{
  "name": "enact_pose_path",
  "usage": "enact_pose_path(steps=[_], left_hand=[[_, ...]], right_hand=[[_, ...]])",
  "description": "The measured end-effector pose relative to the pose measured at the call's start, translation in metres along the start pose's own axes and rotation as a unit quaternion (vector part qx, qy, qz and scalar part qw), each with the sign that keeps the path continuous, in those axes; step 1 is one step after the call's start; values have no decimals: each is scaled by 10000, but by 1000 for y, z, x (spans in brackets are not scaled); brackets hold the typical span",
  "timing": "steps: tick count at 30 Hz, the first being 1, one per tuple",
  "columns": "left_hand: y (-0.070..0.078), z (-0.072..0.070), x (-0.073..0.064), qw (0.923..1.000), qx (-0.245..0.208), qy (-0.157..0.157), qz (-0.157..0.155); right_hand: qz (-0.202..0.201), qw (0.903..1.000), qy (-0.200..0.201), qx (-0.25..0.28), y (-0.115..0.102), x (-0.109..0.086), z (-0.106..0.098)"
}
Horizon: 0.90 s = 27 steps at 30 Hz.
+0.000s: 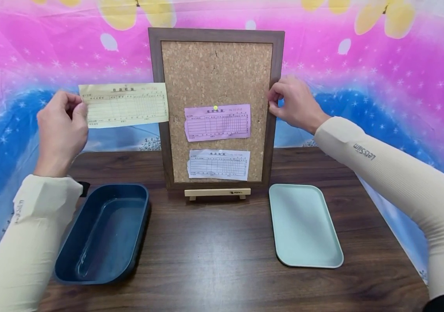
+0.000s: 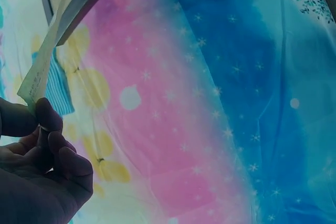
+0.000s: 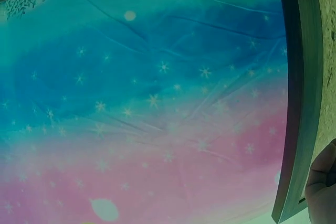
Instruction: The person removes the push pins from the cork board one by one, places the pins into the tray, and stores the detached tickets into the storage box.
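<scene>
My left hand pinches the left end of a yellow receipt slip between thumb and fingers. In the head view the slip's right end overlaps the left frame edge of a corkboard; from the left wrist it shows nearly edge-on. My right hand is at the board's right frame edge, thumb and index finger curled tip to tip. I cannot tell whether something small sits between those fingertips. A pink receipt slip hangs mid-board under a yellow pushpin. Below it is a white receipt slip.
The board stands on a small wooden easel on a dark wooden table. A deep navy tray stands at the left and a shallow pale-green tray at the right. Behind hangs a pink and blue patterned cloth.
</scene>
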<state>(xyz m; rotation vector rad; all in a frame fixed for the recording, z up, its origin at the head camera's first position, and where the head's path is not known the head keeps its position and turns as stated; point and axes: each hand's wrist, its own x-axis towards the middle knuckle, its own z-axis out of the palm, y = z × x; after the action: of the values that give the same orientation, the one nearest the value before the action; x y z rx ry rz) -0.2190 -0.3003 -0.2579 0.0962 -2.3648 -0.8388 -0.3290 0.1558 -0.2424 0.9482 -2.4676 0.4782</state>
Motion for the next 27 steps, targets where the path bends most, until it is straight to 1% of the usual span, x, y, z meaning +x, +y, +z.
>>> enact_pose_path(steps=[4, 7, 12, 18, 21, 24, 27], left_hand=[[-6, -4, -5, 9999, 111, 40, -57], [-12, -7, -9, 9997, 194, -3, -138], [-23, -14, -17, 9988, 375, -231, -203], [-35, -20, -29, 9977, 494, -391, -260], [-39, -21, -36, 9973, 534, -400, -294], [-43, -22, -42, 9975, 559, -347, -246], [-46, -22, -46, 9976, 534, -372, -222]], right_hand=[[-130, 9999, 0, -47, 1, -7, 0], [-145, 9999, -23, -45, 1, -12, 1], [-77, 9999, -60, -33, 1, -20, 1], [-69, 9998, -189, -2, 3, -33, 4], [-121, 9996, -244, -15, 5, -39, 7], [-138, 9996, -233, -6, 8, -44, 9], [-126, 9997, -207, 15, 11, -49, 11]])
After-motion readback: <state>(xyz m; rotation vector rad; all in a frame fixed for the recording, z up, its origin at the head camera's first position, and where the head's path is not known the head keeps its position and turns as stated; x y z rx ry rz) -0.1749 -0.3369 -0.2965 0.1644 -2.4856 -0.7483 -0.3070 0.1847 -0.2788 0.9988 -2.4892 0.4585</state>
